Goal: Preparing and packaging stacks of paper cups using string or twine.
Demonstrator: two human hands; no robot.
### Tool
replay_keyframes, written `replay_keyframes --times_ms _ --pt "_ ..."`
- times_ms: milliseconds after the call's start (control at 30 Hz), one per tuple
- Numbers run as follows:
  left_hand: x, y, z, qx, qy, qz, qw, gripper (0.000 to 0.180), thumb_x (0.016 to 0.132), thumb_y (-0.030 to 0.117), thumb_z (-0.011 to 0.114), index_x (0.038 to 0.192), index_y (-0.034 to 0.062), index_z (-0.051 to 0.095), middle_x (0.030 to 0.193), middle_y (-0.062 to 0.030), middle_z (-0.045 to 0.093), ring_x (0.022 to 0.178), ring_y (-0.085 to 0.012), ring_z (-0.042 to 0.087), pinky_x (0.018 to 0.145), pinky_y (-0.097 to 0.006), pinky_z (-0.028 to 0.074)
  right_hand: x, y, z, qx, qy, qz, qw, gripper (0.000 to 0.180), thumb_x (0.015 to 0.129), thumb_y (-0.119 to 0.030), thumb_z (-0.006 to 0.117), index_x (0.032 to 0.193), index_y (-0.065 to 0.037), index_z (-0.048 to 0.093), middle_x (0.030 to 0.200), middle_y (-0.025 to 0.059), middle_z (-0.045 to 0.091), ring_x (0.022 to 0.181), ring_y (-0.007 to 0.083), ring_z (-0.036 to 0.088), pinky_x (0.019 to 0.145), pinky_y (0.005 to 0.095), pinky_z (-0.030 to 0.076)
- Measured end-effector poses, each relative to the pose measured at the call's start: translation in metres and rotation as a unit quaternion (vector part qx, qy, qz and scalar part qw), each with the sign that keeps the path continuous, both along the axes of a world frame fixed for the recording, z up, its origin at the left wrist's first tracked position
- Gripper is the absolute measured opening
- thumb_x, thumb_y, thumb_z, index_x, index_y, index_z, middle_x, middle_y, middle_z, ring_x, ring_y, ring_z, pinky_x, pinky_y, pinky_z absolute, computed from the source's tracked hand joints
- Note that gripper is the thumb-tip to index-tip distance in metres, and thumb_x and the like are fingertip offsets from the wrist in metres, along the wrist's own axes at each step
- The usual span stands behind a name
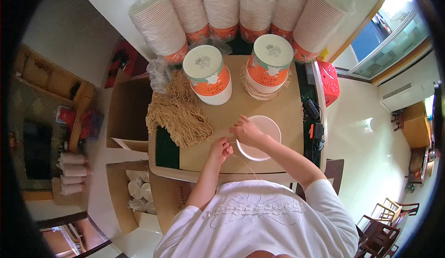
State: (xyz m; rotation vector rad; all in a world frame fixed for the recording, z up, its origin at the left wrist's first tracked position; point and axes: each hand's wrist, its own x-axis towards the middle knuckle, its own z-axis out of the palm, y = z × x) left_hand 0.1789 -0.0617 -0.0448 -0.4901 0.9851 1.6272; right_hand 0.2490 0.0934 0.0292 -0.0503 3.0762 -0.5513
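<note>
My left hand (221,150) is closed in a pinch on a thin tan cord (244,163), just left of a white paper bucket (271,128). One length of the cord trails down toward my shirt. My right hand (246,131) reaches over the bucket's left rim, its fingers bent round a part of the same cord; the fingertips are partly hidden. The bucket stands mouth up on the brown board (222,114). Farther left, a loose heap of tan cords (178,112) lies on the board.
Two upside-down orange-and-white buckets (212,84) stand beyond my hands, the right one on more cords. Tall stacks of nested buckets (220,3) line the table's back. Black adapters (313,110) lie along the right edge. A cardboard box (120,188) stands left of the table.
</note>
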Motion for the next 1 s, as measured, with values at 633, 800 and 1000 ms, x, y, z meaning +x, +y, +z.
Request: replay_keyframes --times_ms 633,800,1000 --pt "0.015 0.053 0.024 -0.005 0.187 -0.143 0.972 0.008 0.085 0.012 0.053 0.091 0.0096 0.049 0.06 0.005 0.045 0.042 -0.0026 0.034 0.034 -0.017 0.022 0.036 0.024 -0.023 -0.355 -0.069 -0.303 0.882 0.015 0.075 -0.017 0.06 0.084 -0.005 0.061 0.07 0.0081 0.063 0.066 0.0183 0.06 0.06 0.0312 0.047" --pt "0.03 0.053 0.008 -0.01 0.3 -0.129 0.945 0.01 0.083 0.009 0.057 0.092 0.0061 0.058 0.066 0.0032 0.055 0.051 -0.0039 0.044 0.043 -0.018 0.034 0.038 0.023 -0.034 -0.394 -0.032 -0.327 0.858 0.012 0.077 -0.014 0.059 0.082 -0.003 0.059 0.063 0.0055 0.058 0.059 0.0122 0.055 0.056 0.0272 0.044" --pt "0.036 0.053 -0.001 -0.04 0.417 -0.105 0.902 0.008 0.083 0.009 0.058 0.087 0.0027 0.062 0.07 0.0024 0.057 0.058 -0.0044 0.046 0.05 -0.019 0.037 0.036 0.02 -0.042 -0.442 0.022 -0.373 0.815 0.015 0.084 -0.015 0.051 0.081 -0.001 0.054 0.065 0.005 0.057 0.058 0.0107 0.054 0.052 0.0253 0.045"
